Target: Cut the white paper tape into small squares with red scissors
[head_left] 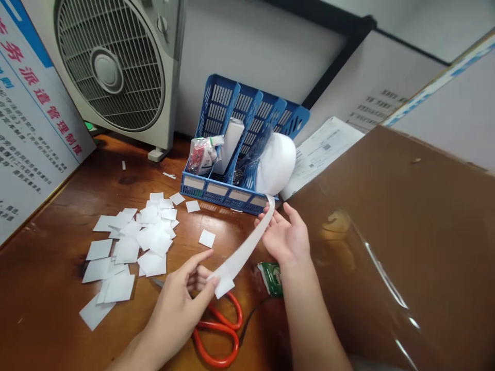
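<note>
A long white strip [247,247] runs down from a rounded white roll [275,164] in the blue file rack. My left hand [183,296] pinches the strip's lower end between thumb and fingers, where a small white square piece overlaps it. Palm up, my right hand [285,234] is open beside the strip's upper part, its fingertips partly behind the strip. Red-handled scissors [218,330] lie on the table under my left hand, which hides much of the blades. Many cut white squares [150,237] are heaped loosely at the left.
The blue file rack [232,193] also holds a plastic bag [203,154] and a white box [230,144]. A box fan [112,67] stands behind at left. A green packet [271,278] lies by my right wrist. A large brown surface [406,247] fills the right side.
</note>
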{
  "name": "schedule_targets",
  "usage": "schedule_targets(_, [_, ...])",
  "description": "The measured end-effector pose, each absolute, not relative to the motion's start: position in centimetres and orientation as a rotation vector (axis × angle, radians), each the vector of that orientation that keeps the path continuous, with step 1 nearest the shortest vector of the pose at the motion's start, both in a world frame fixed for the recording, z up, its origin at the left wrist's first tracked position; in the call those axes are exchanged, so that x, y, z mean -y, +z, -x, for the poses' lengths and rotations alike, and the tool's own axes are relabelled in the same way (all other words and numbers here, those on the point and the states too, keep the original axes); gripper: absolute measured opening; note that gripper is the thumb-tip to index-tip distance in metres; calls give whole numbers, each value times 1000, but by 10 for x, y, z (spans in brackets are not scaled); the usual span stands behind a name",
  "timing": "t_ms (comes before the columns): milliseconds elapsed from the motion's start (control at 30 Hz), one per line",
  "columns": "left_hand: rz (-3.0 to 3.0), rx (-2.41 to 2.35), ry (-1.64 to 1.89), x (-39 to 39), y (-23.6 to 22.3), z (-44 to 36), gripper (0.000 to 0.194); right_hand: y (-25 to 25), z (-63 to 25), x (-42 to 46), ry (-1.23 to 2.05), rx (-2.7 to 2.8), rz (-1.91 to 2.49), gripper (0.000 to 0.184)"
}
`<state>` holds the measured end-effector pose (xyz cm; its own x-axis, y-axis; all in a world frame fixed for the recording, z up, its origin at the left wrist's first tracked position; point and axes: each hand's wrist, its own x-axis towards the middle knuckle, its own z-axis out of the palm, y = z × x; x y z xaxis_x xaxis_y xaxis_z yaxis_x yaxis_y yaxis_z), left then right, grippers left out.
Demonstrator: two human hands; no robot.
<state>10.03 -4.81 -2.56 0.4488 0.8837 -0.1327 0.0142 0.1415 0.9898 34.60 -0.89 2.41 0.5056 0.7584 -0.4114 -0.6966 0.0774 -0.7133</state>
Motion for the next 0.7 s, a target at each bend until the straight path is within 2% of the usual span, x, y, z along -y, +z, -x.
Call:
schedule_targets(133, [-1254,-883,791,47,-7,-104,49,45,-359,-8,1058,117,1042,20])
schedule_targets(333, [-1430,-789,802,54,16,-106,28,76,-370,-27,941,262,983,22])
schedule_targets(500, [-1519,-811,757,61,20,-98,27,126,-378,-29,876,391,911,40])
schedule_targets(700, [-1388,-815,726,61,11,-71,32,199,-386,-28,735,611,1052,52])
